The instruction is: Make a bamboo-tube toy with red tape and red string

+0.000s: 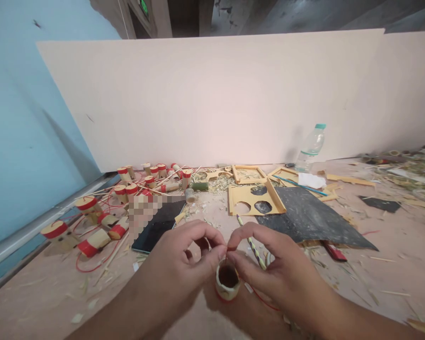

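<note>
A short bamboo tube point(227, 293) stands on the table in front of me, its hollow end facing up and red at its base. Just above its rim, my left hand point(187, 255) and my right hand point(272, 255) meet, thumb and forefinger of each pinched together. Between the fingertips is a thin red string point(265, 302), which runs down into the tube's opening; another stretch of it lies under my right hand. Both hands are closed on the string. Behind my right hand lies a patterned pencil point(257, 252).
Several bamboo pieces with red caps and strings point(87, 205) are scattered at the left. A dark tablet-like slab point(163, 222) lies near my left hand. Ahead are yellow cardboard with round holes point(233, 203), a black sheet point(311, 215), a bottle point(310, 151) and shavings.
</note>
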